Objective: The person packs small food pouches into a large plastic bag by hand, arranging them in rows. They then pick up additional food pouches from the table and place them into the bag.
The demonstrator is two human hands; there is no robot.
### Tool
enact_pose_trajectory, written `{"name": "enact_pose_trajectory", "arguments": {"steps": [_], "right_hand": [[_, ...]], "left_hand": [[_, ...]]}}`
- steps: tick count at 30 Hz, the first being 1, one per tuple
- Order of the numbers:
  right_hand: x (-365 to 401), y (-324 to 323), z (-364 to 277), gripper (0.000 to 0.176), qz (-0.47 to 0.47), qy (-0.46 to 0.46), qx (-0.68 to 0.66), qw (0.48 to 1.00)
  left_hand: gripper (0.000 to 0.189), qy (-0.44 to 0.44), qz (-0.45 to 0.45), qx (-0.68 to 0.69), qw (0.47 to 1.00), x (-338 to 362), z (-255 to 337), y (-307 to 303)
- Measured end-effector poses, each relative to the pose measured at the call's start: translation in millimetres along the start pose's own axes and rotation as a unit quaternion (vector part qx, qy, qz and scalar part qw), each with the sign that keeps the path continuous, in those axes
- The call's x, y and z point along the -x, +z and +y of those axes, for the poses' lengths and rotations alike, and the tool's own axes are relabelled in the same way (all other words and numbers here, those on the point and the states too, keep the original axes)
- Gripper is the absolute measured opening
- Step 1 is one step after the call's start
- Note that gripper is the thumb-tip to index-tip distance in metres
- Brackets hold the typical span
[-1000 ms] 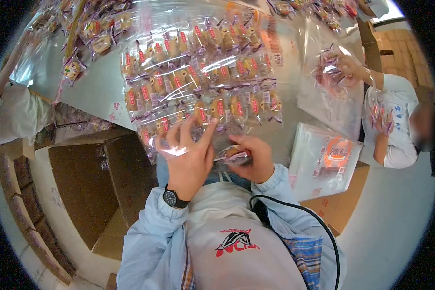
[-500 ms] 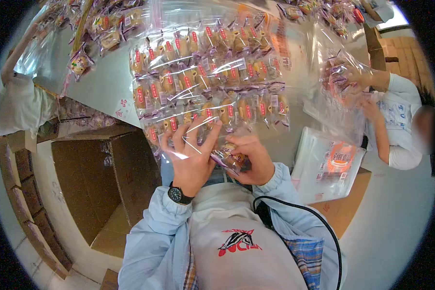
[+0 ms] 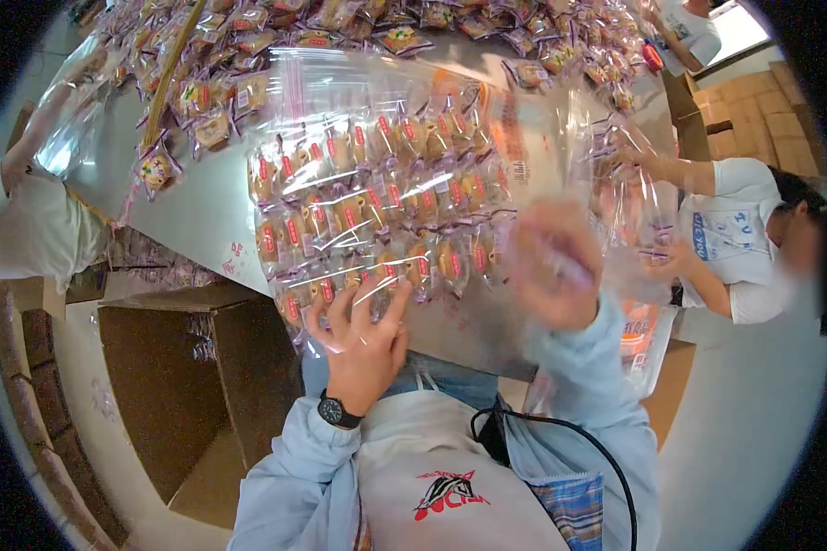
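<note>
A large clear plastic bag lies flat on the table, with rows of individually wrapped small cakes inside. My left hand, a black watch on its wrist, rests on the bag's near edge with fingers spread over the lowest row. To the right of the rows, my right hand is raised and smeared by motion. Its fingers curl round a wrapped cake, of which only a blurred, pale purple wrapper shows.
Loose wrapped cakes are heaped along the table's far side. An open cardboard box stands at lower left. On the right, a co-worker handles another clear bag; another person's arm reaches in from the left. Stacked bags lie at right.
My right hand has moved right and away from my left hand, carrying the wrapped cake off the bag's near edge. My left hand has stayed nearly in place. The view has tilted up.
</note>
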State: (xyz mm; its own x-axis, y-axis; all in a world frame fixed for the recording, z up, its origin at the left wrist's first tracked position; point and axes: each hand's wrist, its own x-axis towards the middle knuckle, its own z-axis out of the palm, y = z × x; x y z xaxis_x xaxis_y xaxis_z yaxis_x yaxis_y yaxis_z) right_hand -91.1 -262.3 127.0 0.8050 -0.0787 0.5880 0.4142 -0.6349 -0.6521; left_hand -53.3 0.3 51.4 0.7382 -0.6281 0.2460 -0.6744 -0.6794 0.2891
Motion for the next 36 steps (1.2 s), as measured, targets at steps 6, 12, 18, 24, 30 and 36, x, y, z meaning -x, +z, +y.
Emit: {"name": "enact_pose_trajectory", "arguments": {"steps": [6,12,18,24,30,36], "right_hand": [[-101.0,-13.4,117.0,0.051,0.049,0.119,-0.004,0.992],[-172.9,32.7,186.4,0.052,-0.057,0.083,0.333,0.937],[-213.2,84.1,228.7,0.062,-0.174,-0.028,0.514,0.839],[-226.8,102.9,250.7,0.072,-0.304,0.062,0.46,0.832],[-206.1,86.3,288.7,0.033,-0.129,0.096,0.491,0.856],[-203.7,49.1,272.8,0.022,-0.06,0.124,0.434,0.89]], "left_hand": [[0.054,-0.007,-0.005,0.011,1.0,2.4,-2.7,2.2],[0.057,-0.019,-0.009,0.017,1.0,2.9,-2.9,2.9],[0.059,-0.037,0.005,0.059,0.998,2.3,-1.2,7.1],[0.06,-0.022,-0.018,0.07,0.997,-0.9,-7.0,4.2],[0.063,-0.029,-0.025,0.109,0.993,-4.6,-9.0,-1.5],[0.064,-0.02,-0.003,0.087,0.996,-2.3,-9.6,4.9]]}}
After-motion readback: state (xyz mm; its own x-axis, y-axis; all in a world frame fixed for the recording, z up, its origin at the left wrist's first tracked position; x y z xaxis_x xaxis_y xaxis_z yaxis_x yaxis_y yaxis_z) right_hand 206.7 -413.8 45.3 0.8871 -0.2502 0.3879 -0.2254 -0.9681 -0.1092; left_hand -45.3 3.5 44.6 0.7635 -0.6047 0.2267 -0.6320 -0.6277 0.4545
